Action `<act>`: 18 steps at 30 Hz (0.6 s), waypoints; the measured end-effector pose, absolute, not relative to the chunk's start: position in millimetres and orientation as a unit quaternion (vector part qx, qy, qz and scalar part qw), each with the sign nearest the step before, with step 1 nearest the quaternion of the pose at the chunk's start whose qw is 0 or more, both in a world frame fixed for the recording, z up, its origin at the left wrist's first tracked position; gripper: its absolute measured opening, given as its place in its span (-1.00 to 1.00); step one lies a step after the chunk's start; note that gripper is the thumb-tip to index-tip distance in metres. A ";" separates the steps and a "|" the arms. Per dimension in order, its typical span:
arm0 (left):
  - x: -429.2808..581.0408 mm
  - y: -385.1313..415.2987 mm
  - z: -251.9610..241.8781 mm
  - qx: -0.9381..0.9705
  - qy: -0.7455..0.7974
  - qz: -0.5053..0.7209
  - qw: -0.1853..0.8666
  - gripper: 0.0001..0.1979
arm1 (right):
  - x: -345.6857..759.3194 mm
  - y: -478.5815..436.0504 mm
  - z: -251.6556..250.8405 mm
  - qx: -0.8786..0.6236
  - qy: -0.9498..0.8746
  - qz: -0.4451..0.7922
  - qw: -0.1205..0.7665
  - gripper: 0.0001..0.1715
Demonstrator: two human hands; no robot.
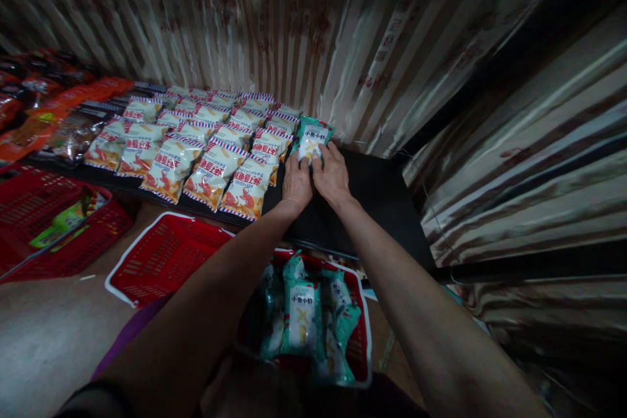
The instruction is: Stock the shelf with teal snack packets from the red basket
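A green and white snack bag [312, 135] lies face up at the back of the black shelf [377, 192], against the right end of the white snack bags [211, 166]. My left hand [298, 181] grips its lower left corner, and the fingers of my right hand [333, 173] are curled over its lower right edge. Below my forearms, a red basket [365, 339] with a white rim holds several more green snack bags [302, 317]. The white bags, printed with red lettering, lie in tilted, overlapping rows left of my hands.
Orange packets [53, 108] cover the shelf's far left. An upturned or tilted red basket [171, 255] and another red basket [63, 222] with green packaging stand on the floor at left. Striped fabric [274, 26] hangs behind the shelf and on the right.
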State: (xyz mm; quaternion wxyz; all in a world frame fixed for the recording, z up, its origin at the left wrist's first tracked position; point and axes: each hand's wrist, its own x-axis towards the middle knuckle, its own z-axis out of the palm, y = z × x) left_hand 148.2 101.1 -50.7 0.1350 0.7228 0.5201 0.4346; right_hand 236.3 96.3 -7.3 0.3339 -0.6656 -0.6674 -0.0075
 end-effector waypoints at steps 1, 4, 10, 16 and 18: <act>147.1 99.9 -50.1 0.725 0.521 0.430 0.133 -0.63 | 236.9 86.5 -8.9 -0.661 -0.666 -0.006 0.345 -0.49; 142.6 91.8 -47.0 0.735 0.530 0.400 0.137 -0.65 | 233.2 47.5 -11.9 -0.632 -0.668 -0.010 0.393 -0.55; 125.9 51.7 -43.1 0.768 0.482 0.392 0.153 -0.67 | 211.5 -59.1 -21.9 -0.561 -0.682 -0.015 0.469 -0.65; 99.2 -27.4 -61.0 0.821 0.357 0.399 0.198 -0.67 | 217.4 -126.4 -80.1 -0.718 -0.635 0.144 0.245 -0.65; 90.4 -55.3 -65.7 0.827 0.351 0.390 0.201 -0.69 | 223.6 -132.2 -101.0 -0.758 -0.601 0.203 0.150 -0.62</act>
